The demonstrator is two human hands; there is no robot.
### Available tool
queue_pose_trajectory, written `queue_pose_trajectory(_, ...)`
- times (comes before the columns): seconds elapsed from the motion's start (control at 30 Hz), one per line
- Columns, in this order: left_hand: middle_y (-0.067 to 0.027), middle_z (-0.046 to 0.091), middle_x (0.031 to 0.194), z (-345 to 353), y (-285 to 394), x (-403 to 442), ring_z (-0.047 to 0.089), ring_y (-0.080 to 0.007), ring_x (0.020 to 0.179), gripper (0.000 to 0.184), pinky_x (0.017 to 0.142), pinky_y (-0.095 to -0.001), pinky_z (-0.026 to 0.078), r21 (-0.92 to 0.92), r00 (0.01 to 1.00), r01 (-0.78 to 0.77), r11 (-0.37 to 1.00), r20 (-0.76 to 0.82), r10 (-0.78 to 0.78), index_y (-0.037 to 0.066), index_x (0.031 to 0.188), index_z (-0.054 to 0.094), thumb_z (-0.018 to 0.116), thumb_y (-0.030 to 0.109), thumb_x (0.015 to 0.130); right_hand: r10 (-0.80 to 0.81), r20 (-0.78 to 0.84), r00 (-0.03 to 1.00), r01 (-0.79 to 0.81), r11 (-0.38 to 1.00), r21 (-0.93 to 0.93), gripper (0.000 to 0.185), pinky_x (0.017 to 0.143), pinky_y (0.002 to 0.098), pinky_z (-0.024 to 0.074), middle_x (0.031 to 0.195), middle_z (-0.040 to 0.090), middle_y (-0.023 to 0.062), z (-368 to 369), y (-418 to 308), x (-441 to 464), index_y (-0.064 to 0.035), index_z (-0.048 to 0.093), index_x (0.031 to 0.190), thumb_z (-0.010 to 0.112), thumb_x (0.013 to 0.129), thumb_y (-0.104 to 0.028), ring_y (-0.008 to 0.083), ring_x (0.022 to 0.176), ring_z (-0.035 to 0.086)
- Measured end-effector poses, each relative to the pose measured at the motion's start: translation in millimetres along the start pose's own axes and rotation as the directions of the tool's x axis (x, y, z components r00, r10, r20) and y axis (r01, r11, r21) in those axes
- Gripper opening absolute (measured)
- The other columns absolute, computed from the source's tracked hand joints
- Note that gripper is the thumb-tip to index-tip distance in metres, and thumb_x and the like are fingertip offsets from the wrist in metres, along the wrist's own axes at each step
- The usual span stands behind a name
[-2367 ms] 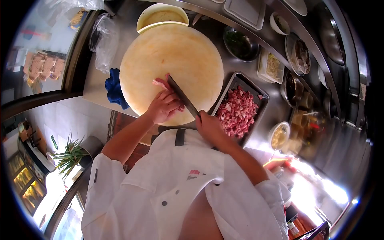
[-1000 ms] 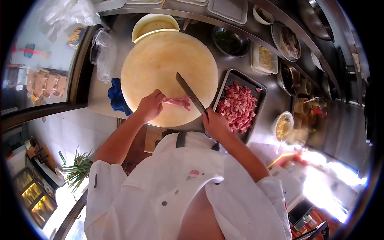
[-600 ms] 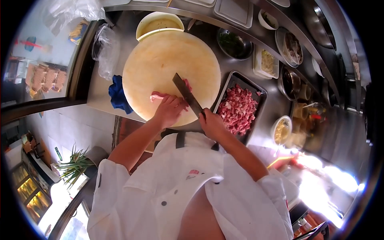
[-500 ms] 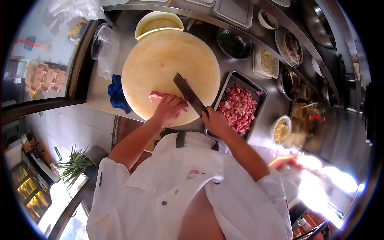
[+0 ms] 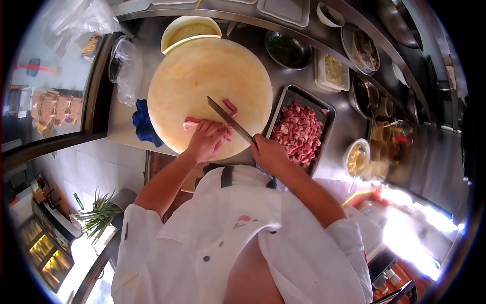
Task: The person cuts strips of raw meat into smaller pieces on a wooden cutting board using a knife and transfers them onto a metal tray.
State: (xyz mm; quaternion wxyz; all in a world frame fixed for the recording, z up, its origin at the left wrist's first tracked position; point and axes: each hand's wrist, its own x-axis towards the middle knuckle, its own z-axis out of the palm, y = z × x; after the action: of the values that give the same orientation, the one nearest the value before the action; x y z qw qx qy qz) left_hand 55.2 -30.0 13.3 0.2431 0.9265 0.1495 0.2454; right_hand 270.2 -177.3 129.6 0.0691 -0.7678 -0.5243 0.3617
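On the round cutting board (image 5: 202,76) my left hand (image 5: 206,142) presses down on a strip of raw meat (image 5: 191,122), its fingers curled over it. My right hand (image 5: 270,153) grips the handle of a knife (image 5: 230,120), whose blade points up and left across the board beside my left fingertips. A separate cut piece of meat (image 5: 230,107) lies just beyond the blade. To the right of the board, a dark metal tray (image 5: 329,121) holds a heap of cut meat (image 5: 297,133).
Behind the board sits a pale bowl (image 5: 169,45). A blue cloth (image 5: 144,124) lies at the board's left edge, near a plastic bag (image 5: 126,71). A metal bowl of greens (image 5: 287,50), a white container (image 5: 331,72) and a bowl with a spoon (image 5: 357,156) stand to the right.
Since half a second ago, the blade has moved left, closer to my left fingers, and the cut piece beyond it is now more exposed. Earlier, my left hand held the strip at its left end.
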Motion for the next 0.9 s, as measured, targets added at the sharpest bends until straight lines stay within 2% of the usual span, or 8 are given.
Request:
queue_pose_trajectory(0.27, -0.0075, 0.068, 0.117, 8, -3, 1, 0.061, -0.0326, 0.115, 0.034, 0.101, -0.0495, 0.047, 0.02, 0.998, 0.023, 1.0, 0.059, -0.024, 0.01, 0.114, 0.071, 0.076, 0.008, 0.08, -0.025, -0.014, 1.0, 0.024, 0.999, -0.023, 0.025, 0.08, 0.0578, 0.059, 0.095, 0.074, 0.0249, 55, -7, 42, -0.001, 0.056, 0.11, 0.049, 0.11, -0.025, 0.0466, 0.091, 0.074)
queue_pose_trajectory(0.33, -0.0067, 0.068, 0.118, 10, -6, 2, 0.06, -0.0311, 0.115, 0.035, 0.102, -0.0487, 0.046, 0.06, 0.999, 0.002, 0.998, 0.047, -0.004, 0.01, 0.115, 0.07, 0.075, 0.01, 0.08, -0.026, -0.032, 0.999, 0.026, 1.0, -0.005, 0.026, 0.081, 0.0574, 0.0596, 0.096, 0.075, 0.0248, 50, -29, 73, -0.0009, 0.056, 0.113, 0.048, 0.11, -0.025, 0.0456, 0.093, 0.075)
queue_pose_trajectory(0.43, -0.0078, 0.067, 0.121, 10, -10, 0, 0.059, -0.0321, 0.115, 0.033, 0.102, -0.0492, 0.045, 0.084, 0.998, -0.034, 0.996, 0.055, 0.03, 0.01, 0.114, 0.07, 0.074, 0.01, 0.081, -0.008, 0.025, 1.0, 0.008, 1.0, -0.01, 0.026, 0.081, 0.0576, 0.0593, 0.095, 0.075, 0.0252, 42, -40, 94, -0.002, 0.056, 0.115, 0.049, 0.11, -0.026, 0.0457, 0.092, 0.075)
queue_pose_trajectory(0.53, -0.0088, 0.064, 0.121, -5, -12, 2, 0.058, -0.0336, 0.115, 0.034, 0.101, -0.0501, 0.045, 0.055, 0.998, 0.05, 0.997, 0.036, -0.052, 0.01, 0.113, 0.069, 0.075, 0.012, 0.08, -0.011, -0.004, 1.0, 0.011, 0.999, 0.04, 0.027, 0.078, 0.0589, 0.0582, 0.091, 0.074, 0.0263, 45, -24, 88, -0.0029, 0.057, 0.113, 0.049, 0.11, -0.029, 0.0482, 0.088, 0.074)
queue_pose_trajectory(0.63, -0.01, 0.062, 0.121, -27, -12, 15, 0.057, -0.0345, 0.115, 0.036, 0.1, -0.0502, 0.045, 0.121, 0.988, 0.142, 0.983, 0.043, -0.148, 0.01, 0.112, 0.068, 0.076, 0.014, 0.078, -0.024, -0.049, 0.998, 0.027, 0.998, 0.062, 0.03, 0.075, 0.0607, 0.0564, 0.086, 0.072, 0.0279, 44, 8, 51, -0.0027, 0.058, 0.11, 0.051, 0.109, -0.032, 0.0503, 0.084, 0.072)
queue_pose_trajectory(0.73, -0.0112, 0.064, 0.113, -22, -24, 17, 0.058, -0.0349, 0.114, 0.034, 0.101, -0.0488, 0.045, 0.11, 0.991, 0.103, 0.989, 0.07, -0.111, 0.01, 0.107, 0.065, 0.076, 0.014, 0.075, -0.044, -0.125, 0.991, 0.057, 0.993, 0.108, 0.032, 0.072, 0.0627, 0.0548, 0.082, 0.07, 0.0299, 41, 41, 21, -0.0019, 0.058, 0.107, 0.054, 0.108, -0.033, 0.0516, 0.08, 0.07)
queue_pose_trajectory(0.83, -0.0123, 0.066, 0.106, -23, -33, 22, 0.065, -0.0346, 0.104, 0.027, 0.091, -0.0479, 0.053, -0.011, 0.983, 0.083, 0.997, 0.164, -0.08, 0.008, 0.104, 0.062, 0.075, 0.012, 0.08, 0.01, -0.17, 0.985, 0.013, 0.991, 0.133, 0.031, 0.071, 0.0624, 0.0549, 0.081, 0.069, 0.0307, 36, 54, 12, -0.0014, 0.058, 0.105, 0.057, 0.107, -0.033, 0.0517, 0.078, 0.069)
queue_pose_trajectory(0.9, -0.0128, 0.067, 0.102, -29, -21, 24, 0.069, -0.0341, 0.095, 0.023, 0.082, -0.0471, 0.057, -0.289, 0.912, 0.402, 0.869, 0.208, -0.353, 0.007, 0.103, 0.06, 0.073, 0.011, 0.085, -0.002, -0.26, 0.966, 0.032, 0.993, 0.111, 0.03, 0.07, 0.0612, 0.0556, 0.081, 0.069, 0.0298, 36, 57, 16, -0.0011, 0.058, 0.105, 0.057, 0.107, -0.031, 0.0509, 0.077, 0.07)
